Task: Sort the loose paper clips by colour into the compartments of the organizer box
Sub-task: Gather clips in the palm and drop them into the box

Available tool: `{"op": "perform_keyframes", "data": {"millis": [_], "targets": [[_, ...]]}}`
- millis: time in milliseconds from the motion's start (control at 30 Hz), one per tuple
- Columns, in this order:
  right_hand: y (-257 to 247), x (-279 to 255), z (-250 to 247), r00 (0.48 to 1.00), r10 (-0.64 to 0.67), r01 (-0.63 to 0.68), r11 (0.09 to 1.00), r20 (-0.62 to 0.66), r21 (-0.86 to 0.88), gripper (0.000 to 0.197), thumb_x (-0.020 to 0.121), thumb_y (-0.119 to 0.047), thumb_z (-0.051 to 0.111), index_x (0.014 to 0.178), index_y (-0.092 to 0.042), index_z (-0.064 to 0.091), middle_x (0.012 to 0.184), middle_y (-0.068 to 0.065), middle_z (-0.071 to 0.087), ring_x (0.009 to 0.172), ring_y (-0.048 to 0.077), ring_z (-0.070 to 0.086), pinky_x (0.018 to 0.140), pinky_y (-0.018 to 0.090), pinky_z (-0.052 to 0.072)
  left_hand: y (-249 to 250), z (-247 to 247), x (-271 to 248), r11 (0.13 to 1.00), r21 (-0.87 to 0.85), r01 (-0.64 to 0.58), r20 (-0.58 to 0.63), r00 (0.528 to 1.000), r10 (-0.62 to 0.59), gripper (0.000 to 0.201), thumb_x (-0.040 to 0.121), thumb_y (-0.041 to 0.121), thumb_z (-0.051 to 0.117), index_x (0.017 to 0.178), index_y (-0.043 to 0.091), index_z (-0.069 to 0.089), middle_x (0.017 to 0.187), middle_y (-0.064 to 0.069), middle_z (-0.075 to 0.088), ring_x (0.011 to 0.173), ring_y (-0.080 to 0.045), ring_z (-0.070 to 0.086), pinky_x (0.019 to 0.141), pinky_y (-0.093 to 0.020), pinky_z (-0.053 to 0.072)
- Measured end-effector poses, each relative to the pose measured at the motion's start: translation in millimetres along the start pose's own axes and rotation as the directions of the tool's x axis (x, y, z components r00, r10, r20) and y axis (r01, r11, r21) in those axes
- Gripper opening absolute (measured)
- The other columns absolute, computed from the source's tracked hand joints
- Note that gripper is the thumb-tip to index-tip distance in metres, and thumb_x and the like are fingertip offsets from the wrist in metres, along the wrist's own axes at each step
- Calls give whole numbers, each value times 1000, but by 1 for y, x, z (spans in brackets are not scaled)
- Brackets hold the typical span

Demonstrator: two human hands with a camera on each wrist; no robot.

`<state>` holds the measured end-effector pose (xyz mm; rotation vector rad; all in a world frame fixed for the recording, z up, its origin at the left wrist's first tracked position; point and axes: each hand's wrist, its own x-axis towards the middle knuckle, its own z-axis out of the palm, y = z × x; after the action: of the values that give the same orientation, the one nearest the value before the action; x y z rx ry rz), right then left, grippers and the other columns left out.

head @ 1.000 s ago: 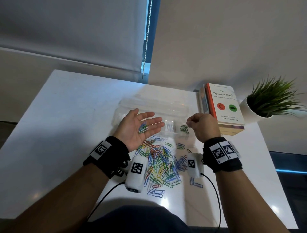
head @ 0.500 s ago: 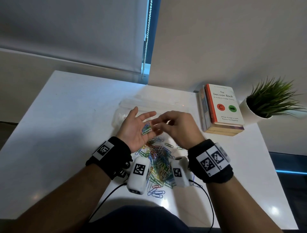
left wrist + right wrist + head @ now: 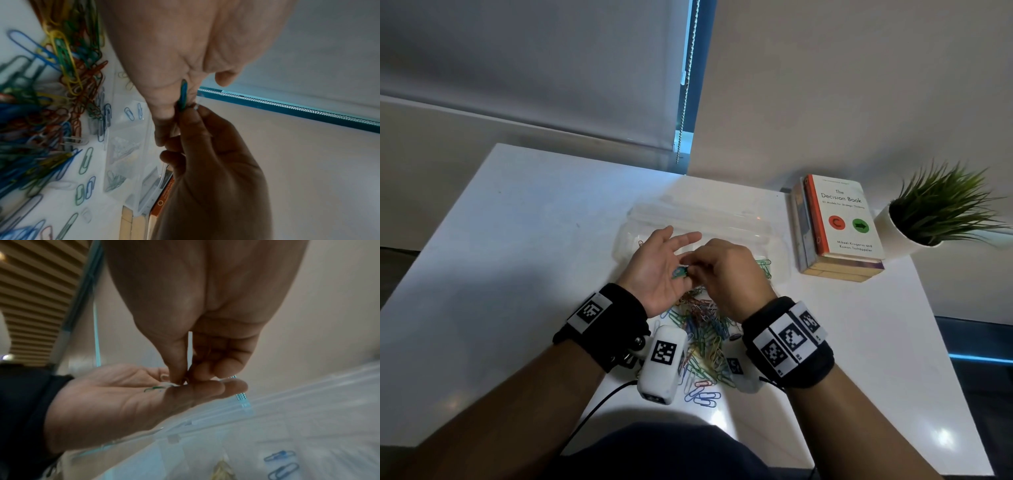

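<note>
White table [image 3: 517, 240] — right-wrist view alone shows right hand's [image 3: 205, 337] fingertips [image 3: 176, 374] pinching.

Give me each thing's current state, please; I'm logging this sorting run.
Left hand: palm up, open, clips resting on it.
Right hand: fingertips pinching at the clips on the left palm.
Held clips: green and blue, on the palm.
Organizer box: lid open, green clips in the right end.
Clip pile: loose, mixed colours.
</note>
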<state>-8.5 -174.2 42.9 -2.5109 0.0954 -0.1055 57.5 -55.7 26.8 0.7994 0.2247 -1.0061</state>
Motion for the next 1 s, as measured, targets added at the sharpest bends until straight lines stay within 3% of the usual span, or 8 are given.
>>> {"op": "perform_keyframes", "data": {"millis": [200, 300, 400, 533, 667, 767, 867, 1000], "targets": [[8, -2, -6, 978, 203, -187, 956, -48, 225, 12, 84, -11, 63, 77, -19, 59, 68, -2, 63, 66, 16, 58, 66, 31, 48, 1, -2, -1, 995, 90, -39, 91, 995, 31, 32, 93, 3, 36, 118, -2, 55, 85, -16, 64, 74, -22, 66, 72, -33, 59], [13, -3, -9, 970, 241, -224, 923, -17, 314, 13, 83, -11, 66, 75, -20, 62, 64, -4, 61, 60, 13, 55, 62, 33, 48, -1, -1, -2, 973, 218, -70, 80, 995, 53, 21, 94, -3, 40, 103, -2, 60, 82, -14, 68, 71, -19, 70, 67, -29, 58], [27, -5, -23, 943, 328, -287, 882, -49, 373, 12, 86, -10, 66, 80, -21, 66, 65, -7, 63, 54, 8, 55, 59, 28, 46, 0, -2, 0, 976, 205, -73, 27, 997, 69, 20, 94, -4, 41, 100, -1, 59, 98, -24, 69, 88, -32, 71, 80, -34, 59], [62, -3, -45, 873, 451, -383, 869, -184, 312, 13, 81, -12, 71, 78, -22, 63, 73, 3, 65, 62, 17, 57, 66, 35, 51, 4, -4, 2, 977, 179, -117, -19, 992, 122, 32, 89, -15, 32, 104, -2, 57, 112, -28, 66, 100, -38, 67, 85, -36, 57], [73, 3, -44, 870, 461, -434, 885, -174, 170, 11, 81, -12, 70, 73, -17, 64, 69, -3, 64, 65, 15, 57, 63, 25, 46, 4, -1, 4, 972, 196, -132, -18, 990, 138, 35, 88, -20, 34, 107, -1, 56, 113, -26, 65, 102, -38, 67, 86, -36, 57], [72, 8, -32, 886, 451, -446, 892, -110, 72, 9, 83, -13, 68, 76, -18, 66, 74, -1, 66, 68, 15, 59, 65, 24, 45, 5, -1, 5, 982, 148, -118, -9, 993, 121, 29, 92, -12, 39, 112, 1, 56, 119, -25, 64, 104, -38, 66, 89, -38, 56], [65, 10, -26, 896, 435, -437, 899, -88, 0, 10, 85, -21, 67, 94, -16, 70, 88, -1, 68, 79, 15, 61, 72, 21, 43, 6, -2, 5, 997, 46, -63, 7, 998, 63, 30, 100, 21, 39, 119, 5, 56, 122, -25, 62, 108, -40, 64, 92, -45, 52], [32, 7, -27, 957, 241, -230, 969, -160, 87, 12, 82, -24, 71, 93, -18, 71, 88, -4, 67, 71, 6, 55, 70, 21, 40, 6, -3, 7, 999, 8, -42, 40, 998, 41, 49, 100, 44, 32, 127, 10, 53, 123, -24, 62, 110, -39, 63, 95, -48, 48]]}}
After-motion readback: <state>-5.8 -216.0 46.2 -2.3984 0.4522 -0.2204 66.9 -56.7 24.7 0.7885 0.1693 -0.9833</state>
